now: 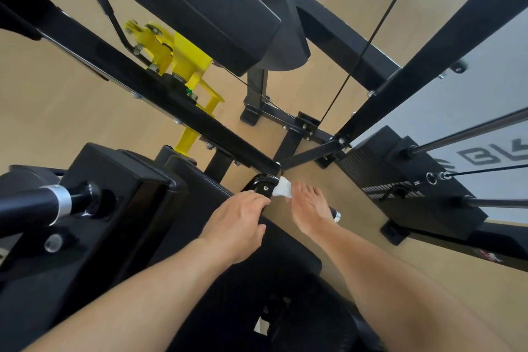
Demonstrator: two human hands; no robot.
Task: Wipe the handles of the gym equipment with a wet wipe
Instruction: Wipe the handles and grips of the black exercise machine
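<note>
A black handle runs under my right hand [310,210]; only its silver end cap [336,216] shows past my wrist. My right hand wraps around the handle with a white wet wipe [283,191] bunched between its fingers and the bar, next to the black bracket [264,186] where the handle meets the machine's arm. My left hand [238,223] lies just left of it, fingers curled over the lower edge of that bracket. The grip surface of the handle is hidden by my right hand.
A black frame beam [171,100] crosses from upper left to the bracket. Black pads [205,6] hang above, yellow pivot parts [183,66] at left. A second handle with a silver collar [43,206] sticks out at far left. The weight stack [408,180] with guide rods stands at right.
</note>
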